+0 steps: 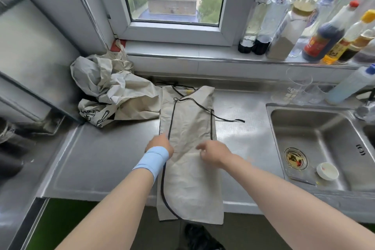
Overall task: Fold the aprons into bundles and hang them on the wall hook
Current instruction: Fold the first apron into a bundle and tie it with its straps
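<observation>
A beige apron (190, 119) with black trim lies folded lengthwise into a long strip on the steel counter (101, 158). Its near end hangs over the counter's front edge, and a black tie trails off to the right. My left hand (160, 144), with a blue wristband, rests on the strip's left edge with a finger pointing along the trim. Just to the right, my right hand (213, 151) hovers low over the cloth's middle, fingers loosely curled and holding nothing. A crumpled heap of more beige aprons (109, 91) sits at the back left. No wall hook is in view.
A steel sink (316, 148) with a small white bowl (327, 171) lies to the right. Sauce bottles (322, 42) line the windowsill, and clear glasses (298, 87) stand behind the sink. A steel box (30, 63) stands on the left of the counter.
</observation>
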The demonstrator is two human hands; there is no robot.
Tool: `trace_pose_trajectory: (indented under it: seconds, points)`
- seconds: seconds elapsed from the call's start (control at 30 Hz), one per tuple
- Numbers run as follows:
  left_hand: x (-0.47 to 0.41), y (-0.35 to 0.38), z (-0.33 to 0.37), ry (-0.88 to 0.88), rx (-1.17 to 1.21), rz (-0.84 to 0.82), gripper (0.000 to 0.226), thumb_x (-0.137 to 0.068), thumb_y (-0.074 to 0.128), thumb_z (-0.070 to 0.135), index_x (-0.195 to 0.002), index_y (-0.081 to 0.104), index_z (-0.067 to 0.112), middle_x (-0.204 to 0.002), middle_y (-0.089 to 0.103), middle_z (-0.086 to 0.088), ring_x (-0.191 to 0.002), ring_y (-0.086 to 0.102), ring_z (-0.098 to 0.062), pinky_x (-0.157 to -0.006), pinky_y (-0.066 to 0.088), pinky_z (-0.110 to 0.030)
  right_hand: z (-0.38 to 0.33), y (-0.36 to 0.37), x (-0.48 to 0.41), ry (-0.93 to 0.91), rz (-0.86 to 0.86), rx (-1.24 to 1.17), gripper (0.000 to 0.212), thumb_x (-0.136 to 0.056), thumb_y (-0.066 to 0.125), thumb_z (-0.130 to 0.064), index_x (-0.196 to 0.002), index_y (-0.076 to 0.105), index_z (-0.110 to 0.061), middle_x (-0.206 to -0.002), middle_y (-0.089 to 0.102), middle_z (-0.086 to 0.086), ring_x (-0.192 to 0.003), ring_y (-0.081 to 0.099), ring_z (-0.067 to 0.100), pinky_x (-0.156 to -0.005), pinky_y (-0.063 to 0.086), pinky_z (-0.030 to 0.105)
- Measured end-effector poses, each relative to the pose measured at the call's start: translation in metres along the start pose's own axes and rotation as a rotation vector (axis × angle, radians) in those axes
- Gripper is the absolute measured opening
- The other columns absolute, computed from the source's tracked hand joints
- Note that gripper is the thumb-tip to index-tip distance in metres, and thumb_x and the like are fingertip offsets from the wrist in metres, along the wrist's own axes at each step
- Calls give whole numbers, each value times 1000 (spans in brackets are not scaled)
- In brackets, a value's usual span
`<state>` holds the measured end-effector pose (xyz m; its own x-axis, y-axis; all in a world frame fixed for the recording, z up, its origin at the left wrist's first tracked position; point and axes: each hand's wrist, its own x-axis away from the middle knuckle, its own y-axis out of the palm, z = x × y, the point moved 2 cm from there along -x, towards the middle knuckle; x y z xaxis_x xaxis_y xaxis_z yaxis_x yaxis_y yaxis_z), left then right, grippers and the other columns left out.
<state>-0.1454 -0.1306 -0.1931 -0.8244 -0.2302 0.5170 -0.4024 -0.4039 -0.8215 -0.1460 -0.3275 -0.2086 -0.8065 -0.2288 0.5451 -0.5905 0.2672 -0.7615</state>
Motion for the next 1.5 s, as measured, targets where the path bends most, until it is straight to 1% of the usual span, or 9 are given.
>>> trace_pose_trajectory:
  seconds: [0.2,0.43,0.6,0.7,0.83,0.97,1.1,1.27,1.5]
  points:
    - [-47,-26,70,296,129,8,27,-92,55,26,-119,56,28,-118,62,6,-109,59,-20,-96,45,-32,17,-77,-63,55,343,-133,36,-92,51,-27,-126,61,-28,-131,61,-1,-118,58,23,-93,46,33]
    - [-86,-30,94,407,199,37,37,-89,57,17,-125,53,25,-121,57,5,-111,57,-17,-100,43,-32,20,-89,-122,136,245,39,20,-88,55,-32,-104,59,-20,-112,63,3,-101,62,28,-75,46,33]
    - [-103,-32,89,253,305,-87,20,-93,54,33,-106,61,19,-94,64,4,-87,61,-20,-83,46,-28,5,-100,-134,117,225,196,10,-79,51,-16,-75,58,-21,-91,67,1,-94,62,27,-72,39,30]
    - [-99,-34,92,-71,921,-442,42,-96,42,52,-88,59,15,-67,57,0,-52,49,-19,-56,44,-24,-17,-109,-138,-30,203,-44,6,-83,56,-26,-82,62,-27,-89,68,-7,-87,62,20,-72,45,30]
    - [-106,-61,78,-194,1196,-358,35,-89,63,40,-105,67,9,-90,69,-6,-77,68,-20,-74,60,-39,-59,-102,-137,-318,-48,-312,14,-80,65,-31,-86,75,-23,-80,73,-11,-78,67,12,-75,55,32]
    - [-108,-93,44,-224,1105,-227,7,-89,54,1,-83,55,5,-72,59,-10,-63,61,-25,-57,57,-30,-75,-99,-138,-241,-44,-551,19,-87,63,-32,-82,77,-19,-71,71,-5,-57,52,12,-51,43,20]
    - [-109,-113,-5,-220,797,-108,15,-91,52,12,-77,51,14,-69,53,-6,-53,50,-23,-57,50,-30,-71,-89,-142,-191,64,-422,20,-87,59,-25,-98,77,-26,-96,75,-8,-86,67,8,-81,53,25]
    - [-105,-146,-42,-203,-241,-5,33,-95,51,17,-125,58,8,-129,58,-11,-119,56,-30,-94,46,-36,-72,-83,-138,-176,130,-339,25,-88,55,-14,-95,75,-28,-101,72,-10,-102,64,10,-91,49,26]
    - [-108,-119,25,70,-183,74,33,-91,51,17,-123,60,14,-126,60,-8,-115,58,-29,-93,47,-34,-22,-108,-141,53,504,-307,32,-93,45,-12,-117,62,-26,-127,52,1,-108,59,23,-80,45,32]
